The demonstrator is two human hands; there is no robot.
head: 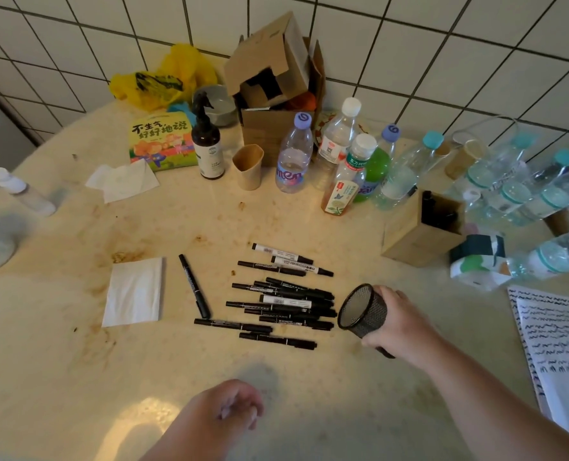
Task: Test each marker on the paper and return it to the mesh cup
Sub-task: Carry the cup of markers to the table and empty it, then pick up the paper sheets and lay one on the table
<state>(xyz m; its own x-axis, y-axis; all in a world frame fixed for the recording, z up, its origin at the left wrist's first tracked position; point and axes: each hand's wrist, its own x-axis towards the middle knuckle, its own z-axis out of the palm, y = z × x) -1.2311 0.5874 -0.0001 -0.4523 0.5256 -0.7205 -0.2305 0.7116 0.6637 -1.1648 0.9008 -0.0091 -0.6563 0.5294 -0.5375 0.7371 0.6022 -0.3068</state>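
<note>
Most markers [281,299] are lying w/ long axes 3-to-9, just at 9 o'clock of mesh cup [362,315]; right hand [394,322] is gripping it tipped, left hand [225,410] is hovering loosely curled, empty.

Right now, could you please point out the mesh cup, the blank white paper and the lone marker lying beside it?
mesh cup [364,309], head view, on its side wall.
blank white paper [134,292], head view, its centre.
lone marker [195,286], head view, mid-barrel.
</note>
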